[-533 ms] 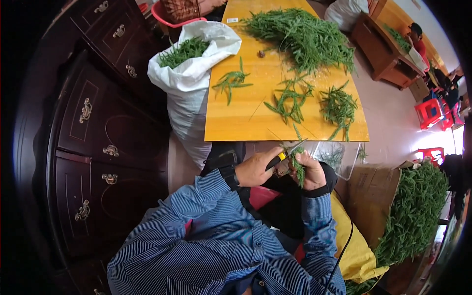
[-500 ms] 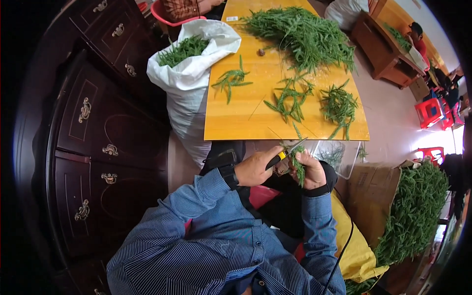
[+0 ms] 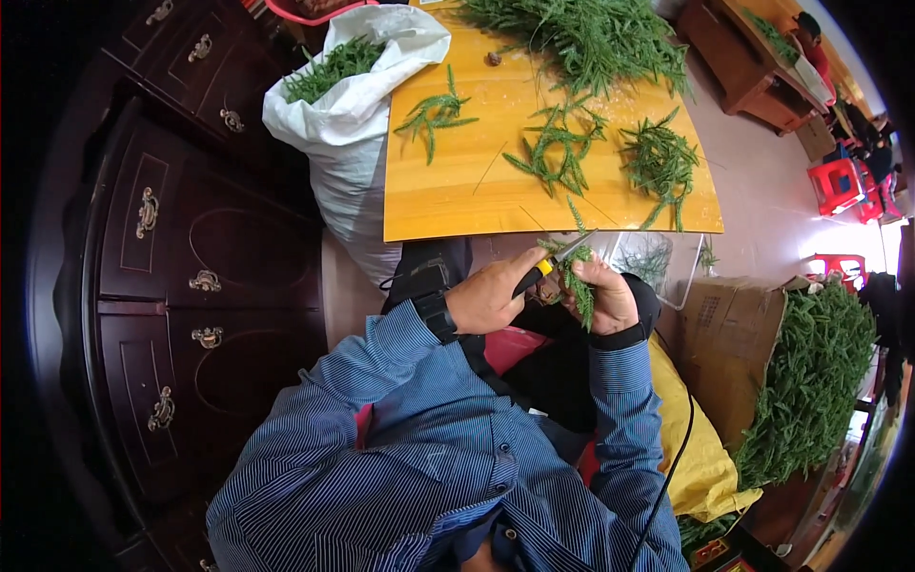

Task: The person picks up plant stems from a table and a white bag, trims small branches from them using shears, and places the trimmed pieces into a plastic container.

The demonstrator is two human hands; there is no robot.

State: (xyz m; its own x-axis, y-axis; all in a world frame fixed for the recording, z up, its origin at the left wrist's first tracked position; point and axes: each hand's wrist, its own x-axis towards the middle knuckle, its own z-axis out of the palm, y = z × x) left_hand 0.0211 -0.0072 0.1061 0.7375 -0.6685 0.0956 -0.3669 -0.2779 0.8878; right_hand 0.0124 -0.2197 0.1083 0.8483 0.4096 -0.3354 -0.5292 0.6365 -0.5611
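Observation:
My left hand (image 3: 488,296) is closed round a hand tool (image 3: 545,268) with a black and yellow handle and a pointed metal end; whether it is pliers, snips or a knife I cannot tell. Its tip lies against the green feathery sprigs (image 3: 579,300) that my right hand (image 3: 610,296) pinches between thumb and fingers. Both hands are close together just below the near edge of the yellow table (image 3: 457,212), over my lap. Sprig ends stick up past the tool toward the table edge.
On the table lie a big heap of sprigs (image 3: 591,43) and smaller bunches (image 3: 660,162). A white sack of greenery (image 3: 353,162) stands left, near a dark cabinet (image 3: 229,257). Right are a clear plastic box (image 3: 681,267), a cardboard box (image 3: 724,324) and a yellow sack (image 3: 691,429).
My view has shifted, so the table and its bunches sit higher in the picture. Both hands keep their grips, and the tool still touches the sprigs.

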